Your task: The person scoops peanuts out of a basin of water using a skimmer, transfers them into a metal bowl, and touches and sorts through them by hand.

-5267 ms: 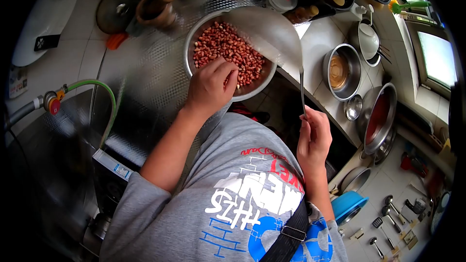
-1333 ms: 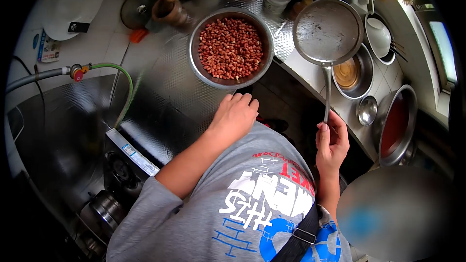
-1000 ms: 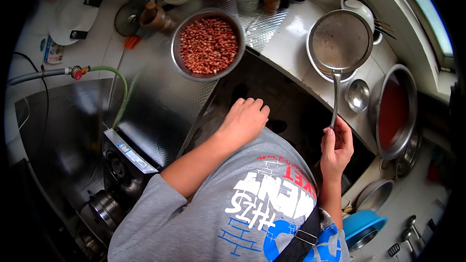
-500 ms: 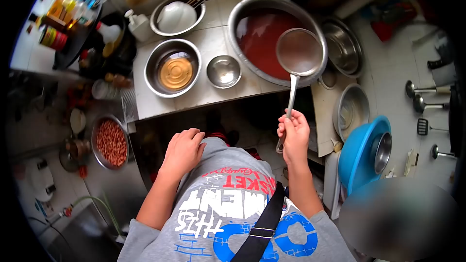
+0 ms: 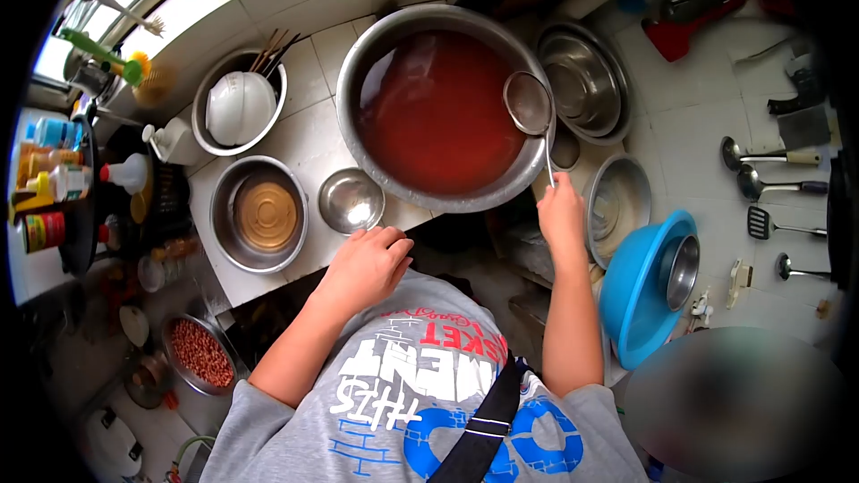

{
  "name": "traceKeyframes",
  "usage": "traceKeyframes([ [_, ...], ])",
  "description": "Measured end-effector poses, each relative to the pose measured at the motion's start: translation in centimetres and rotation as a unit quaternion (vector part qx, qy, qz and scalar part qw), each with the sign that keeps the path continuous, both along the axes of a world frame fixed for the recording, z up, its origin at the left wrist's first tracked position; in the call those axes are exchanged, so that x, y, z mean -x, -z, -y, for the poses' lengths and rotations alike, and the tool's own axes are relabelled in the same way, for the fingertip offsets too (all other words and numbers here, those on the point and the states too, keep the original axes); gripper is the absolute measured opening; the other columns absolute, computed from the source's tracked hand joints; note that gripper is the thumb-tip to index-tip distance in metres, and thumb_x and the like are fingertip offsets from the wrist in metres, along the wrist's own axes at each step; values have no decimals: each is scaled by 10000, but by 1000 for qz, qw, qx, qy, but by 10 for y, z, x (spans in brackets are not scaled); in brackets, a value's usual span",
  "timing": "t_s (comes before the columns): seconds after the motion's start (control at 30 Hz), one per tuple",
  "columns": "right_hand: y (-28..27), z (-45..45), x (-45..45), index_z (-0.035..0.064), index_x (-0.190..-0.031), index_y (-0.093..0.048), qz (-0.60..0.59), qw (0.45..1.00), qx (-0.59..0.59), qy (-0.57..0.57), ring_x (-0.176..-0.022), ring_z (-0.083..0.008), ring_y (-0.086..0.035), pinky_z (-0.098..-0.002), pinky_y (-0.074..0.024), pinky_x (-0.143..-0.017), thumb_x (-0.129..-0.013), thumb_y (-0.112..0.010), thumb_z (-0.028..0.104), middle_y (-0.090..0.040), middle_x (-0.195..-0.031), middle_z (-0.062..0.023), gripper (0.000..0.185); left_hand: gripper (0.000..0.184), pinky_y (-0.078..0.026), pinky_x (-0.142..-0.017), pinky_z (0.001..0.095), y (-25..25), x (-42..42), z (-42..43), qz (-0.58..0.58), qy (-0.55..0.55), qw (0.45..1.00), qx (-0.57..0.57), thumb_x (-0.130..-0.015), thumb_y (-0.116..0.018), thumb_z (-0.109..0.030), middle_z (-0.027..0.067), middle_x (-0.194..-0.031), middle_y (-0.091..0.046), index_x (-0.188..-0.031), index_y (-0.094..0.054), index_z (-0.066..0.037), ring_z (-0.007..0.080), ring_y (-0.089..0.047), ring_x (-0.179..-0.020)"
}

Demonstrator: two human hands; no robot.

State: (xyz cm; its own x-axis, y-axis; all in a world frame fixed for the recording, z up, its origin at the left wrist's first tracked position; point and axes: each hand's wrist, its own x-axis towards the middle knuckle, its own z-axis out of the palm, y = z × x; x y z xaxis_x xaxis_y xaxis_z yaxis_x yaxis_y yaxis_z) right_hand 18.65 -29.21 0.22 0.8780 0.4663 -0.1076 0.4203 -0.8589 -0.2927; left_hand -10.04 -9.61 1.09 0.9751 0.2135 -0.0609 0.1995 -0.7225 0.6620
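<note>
"Silver-grey metal, round and finely meshed, with a long thin handle: that's the strainer (image 5: 528, 105). Where is it?"

"At the right side of the wide, dull-silver metal basin (image 5: 447, 201), its head overlapping the edge of the reddish-brown liquid (image 5: 434, 116). (Whether it touches the surface, I can't tell.)"

"And the grip?"

"The right hand (image 5: 563, 212) is wrapped around the handle's lower end. The left hand (image 5: 367, 259) has nothing visible in it; it hangs palm down, fingers loosely bent, near the small, shiny, round steel bowl (image 5: 340, 192) on the white-tiled counter (image 5: 310, 103)."

"Which step is this?"

"Holding the strainer at the liquid, I'd judge. Any move from here calls for a steady wrist and care around the basin's rim."

"How does the strainer look?"

"Pale, bright rim, dull brownish-grey mesh, handle running nearly straight toward the fist. Nothing distinct shows on the mesh."
</note>
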Motion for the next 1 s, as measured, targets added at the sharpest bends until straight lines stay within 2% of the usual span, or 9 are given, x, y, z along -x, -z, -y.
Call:
traceKeyframes([
  [0.07,9,-29,-8,23,-1202,-589,-21,999,26,41,-960,-529,-671,-613,-512,-840,-1013,-539,141,-707,-985,-319,228,234,-535,-913,434,1,-12,-19,3,-2,1000,6,-911,-722,-158,115,-1106,-710,-1104,-717,-26,313,-685,-1031],
  [0.2,11,-85,-4,19,-1186,-562,-58,998,16,-10,-924,-542,-673,-612,-527,-810,-1005,-546,120,-704,-929,-328,207,227,-535,-907,445,4,-23,-49,-11,-7,1000,9,-905,-726,-153,128,-1108,-710,-1094,-714,-27,326,-682,-1023],
  [0.33,22,-103,11,0,-1137,-530,-74,991,-66,-88,-862,-533,-675,-609,-526,-757,-1007,-575,122,-687,-839,-324,183,227,-536,-898,451,4,-30,-62,-19,-29,999,4,-904,-723,-146,130,-1112,-710,-1097,-711,-28,332,-679,-1024],
  [0.47,16,-105,18,-12,-1164,-547,-158,981,-53,-102,-842,-522,-675,-606,-514,-734,-1008,-566,91,-679,-809,-315,188,213,-534,-875,455,5,-41,-66,-22,-32,999,9,-906,-718,-141,128,-1097,-707,-1087,-710,-29,329,-677,-1008],
  [0.6,-4,-95,13,-22,-1191,-588,-285,951,-69,-102,-782,-437,-706,-510,-552,-733,-1017,-560,104,-693,-770,-236,216,196,-531,-853,453,10,-56,-63,0,-29,999,16,-904,-716,-131,120,-1069,-704,-1072,-710,-31,324,-677,-981],
  [0.67,-11,-84,5,-25,-1162,-617,-301,945,-81,-102,-732,-340,-731,-440,-561,-716,-1010,-574,93,-709,-745,-180,197,187,-534,-848,447,10,-61,-62,7,-29,999,19,-899,-719,-123,114,-1058,-704,-1063,-713,-33,318,-679,-969],
  [0.87,-12,-47,-22,-7,-1178,-628,-200,973,-97,-68,-722,-351,-728,-450,-554,-698,-1004,-570,89,-712,-744,-169,207,172,-542,-832,436,12,-70,-63,17,-30,999,21,-886,-730,-106,101,-1037,-704,-1041,-722,-34,303,-683,-952],
  [0.9,-11,-42,-25,1,-1182,-625,-173,979,-88,-67,-753,-413,-713,-505,-541,-705,-1000,-571,83,-713,-776,-200,207,170,-543,-829,435,12,-71,-63,20,-32,999,21,-884,-731,-105,100,-1037,-705,-1038,-723,-34,301,-684,-952],
  [1.0,-5,-35,-27,-2,-1182,-620,-98,992,-55,-61,-785,-471,-687,-559,-521,-727,-994,-575,76,-710,-809,-234,209,177,-544,-833,435,13,-72,-65,15,-30,999,25,-883,-733,-109,101,-1039,-705,-1044,-724,-34,302,-684,-952],
])
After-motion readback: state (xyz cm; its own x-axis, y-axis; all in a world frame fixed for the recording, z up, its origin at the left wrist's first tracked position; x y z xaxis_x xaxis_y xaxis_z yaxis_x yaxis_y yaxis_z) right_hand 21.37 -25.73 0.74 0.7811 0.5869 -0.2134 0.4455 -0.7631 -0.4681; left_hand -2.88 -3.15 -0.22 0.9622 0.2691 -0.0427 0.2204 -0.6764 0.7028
